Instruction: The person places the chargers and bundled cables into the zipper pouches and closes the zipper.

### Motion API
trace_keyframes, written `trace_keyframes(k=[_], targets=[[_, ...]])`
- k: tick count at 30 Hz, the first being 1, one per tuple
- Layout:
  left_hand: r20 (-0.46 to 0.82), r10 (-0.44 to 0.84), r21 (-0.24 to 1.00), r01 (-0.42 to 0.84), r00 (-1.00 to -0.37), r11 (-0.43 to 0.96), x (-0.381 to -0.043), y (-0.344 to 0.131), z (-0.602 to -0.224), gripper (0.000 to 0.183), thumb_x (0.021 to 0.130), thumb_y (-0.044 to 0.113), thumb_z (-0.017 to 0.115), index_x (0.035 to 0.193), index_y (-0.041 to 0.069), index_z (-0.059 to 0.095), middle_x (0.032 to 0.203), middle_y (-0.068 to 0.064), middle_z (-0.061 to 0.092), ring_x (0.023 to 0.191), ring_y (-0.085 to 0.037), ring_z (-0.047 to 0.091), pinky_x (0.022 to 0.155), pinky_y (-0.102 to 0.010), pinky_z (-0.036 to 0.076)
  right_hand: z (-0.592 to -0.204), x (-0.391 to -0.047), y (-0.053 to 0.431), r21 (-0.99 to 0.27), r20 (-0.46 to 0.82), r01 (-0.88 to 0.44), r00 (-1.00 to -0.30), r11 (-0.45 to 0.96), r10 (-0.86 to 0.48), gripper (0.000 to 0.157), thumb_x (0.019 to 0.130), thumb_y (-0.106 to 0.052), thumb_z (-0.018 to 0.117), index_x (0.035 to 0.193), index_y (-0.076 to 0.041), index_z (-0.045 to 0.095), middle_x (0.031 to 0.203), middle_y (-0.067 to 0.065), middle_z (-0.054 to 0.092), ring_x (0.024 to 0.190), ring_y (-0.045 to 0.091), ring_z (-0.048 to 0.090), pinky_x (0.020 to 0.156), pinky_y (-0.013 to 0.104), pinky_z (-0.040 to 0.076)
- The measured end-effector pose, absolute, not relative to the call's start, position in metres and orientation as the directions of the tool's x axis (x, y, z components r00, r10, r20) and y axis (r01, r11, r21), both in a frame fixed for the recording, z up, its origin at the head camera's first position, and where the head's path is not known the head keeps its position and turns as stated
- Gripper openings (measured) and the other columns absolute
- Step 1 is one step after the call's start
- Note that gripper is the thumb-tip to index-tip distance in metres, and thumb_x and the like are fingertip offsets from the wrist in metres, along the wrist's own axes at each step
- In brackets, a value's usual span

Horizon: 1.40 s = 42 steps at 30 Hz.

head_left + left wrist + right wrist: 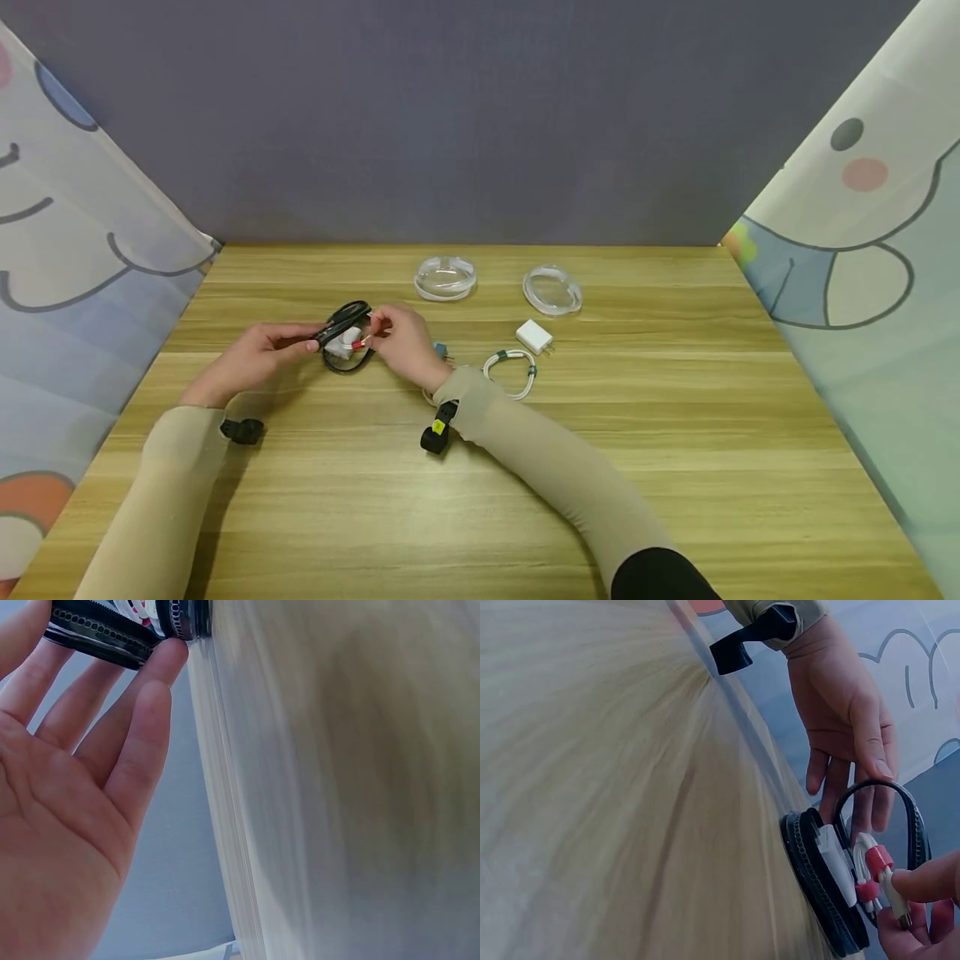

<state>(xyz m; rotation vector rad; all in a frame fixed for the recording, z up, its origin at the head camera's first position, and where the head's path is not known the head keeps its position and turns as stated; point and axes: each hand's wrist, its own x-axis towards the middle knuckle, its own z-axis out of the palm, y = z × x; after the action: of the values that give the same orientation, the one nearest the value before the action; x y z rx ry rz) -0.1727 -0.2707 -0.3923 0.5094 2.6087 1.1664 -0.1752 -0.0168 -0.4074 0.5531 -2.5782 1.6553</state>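
Note:
An opened round pouch with black zippered edges (347, 315) and see-through sides is raised over the left part of the table. My left hand (258, 357) grips its black rim between thumb and fingers; the left wrist view shows the zipper teeth (101, 628) at the fingertips. With thumb and fingers my right hand (407, 343) pinches the connector end of a white cable (871, 862), bundled with red ties (880, 857), at the pouch opening. A white block (836, 864) sits inside the pouch beside the cable.
Two round clear cases with white rims, one left (446, 296) and one right (553, 310), lie at the back. Near my right forearm are a white plug adapter (534, 337), a white cable coil with green ties (530, 379) and a partly hidden blue plug (440, 350). A grey panel (472, 125) stands behind.

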Motion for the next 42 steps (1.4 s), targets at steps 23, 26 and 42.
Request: trace_keyframes(k=[23, 26, 42], targets=[[0.050, 0.464, 0.750, 0.340, -0.884, 0.567, -0.169, -0.268, -0.399, 0.028, 0.097, 0.021, 0.068, 0.122, 0.011, 0.073, 0.139, -0.011, 0.058, 0.117, 0.007, 0.049, 0.081, -0.014, 0.048, -0.412, -0.176, -0.033, -0.972, -0.147, 0.181, -0.965, -0.149, -0.216, 0.025, 0.087, 0.022, 0.046, 0.082, -0.002, 0.047, 0.092, 0.010, 0.052, 0.097, 0.028, 0.067, 0.084, 0.027, 0.055], [0.053, 0.472, 0.743, 0.351, -0.880, 0.570, -0.168, -0.267, -0.399, 0.027, 0.097, 0.019, 0.068, 0.122, 0.010, 0.073, 0.141, -0.012, 0.056, 0.118, -0.005, 0.054, 0.080, -0.014, 0.047, -0.407, -0.175, -0.032, -0.937, -0.207, 0.261, -0.950, -0.232, -0.232, 0.027, 0.088, 0.023, 0.044, 0.082, -0.004, 0.042, 0.092, 0.010, 0.049, 0.096, 0.031, 0.066, 0.087, 0.030, 0.055], [0.101, 0.597, 0.549, 0.545, -0.796, 0.633, -0.173, -0.259, -0.395, 0.021, 0.093, 0.019, 0.072, 0.114, 0.016, 0.076, 0.142, -0.010, 0.056, 0.130, -0.039, 0.049, 0.096, -0.056, 0.043, -0.398, -0.170, -0.007, -0.988, -0.139, 0.153, -0.939, -0.017, -0.316, 0.025, 0.090, 0.017, 0.042, 0.112, 0.012, 0.053, 0.106, 0.016, 0.056, 0.105, 0.029, 0.066, 0.097, 0.045, 0.049]])
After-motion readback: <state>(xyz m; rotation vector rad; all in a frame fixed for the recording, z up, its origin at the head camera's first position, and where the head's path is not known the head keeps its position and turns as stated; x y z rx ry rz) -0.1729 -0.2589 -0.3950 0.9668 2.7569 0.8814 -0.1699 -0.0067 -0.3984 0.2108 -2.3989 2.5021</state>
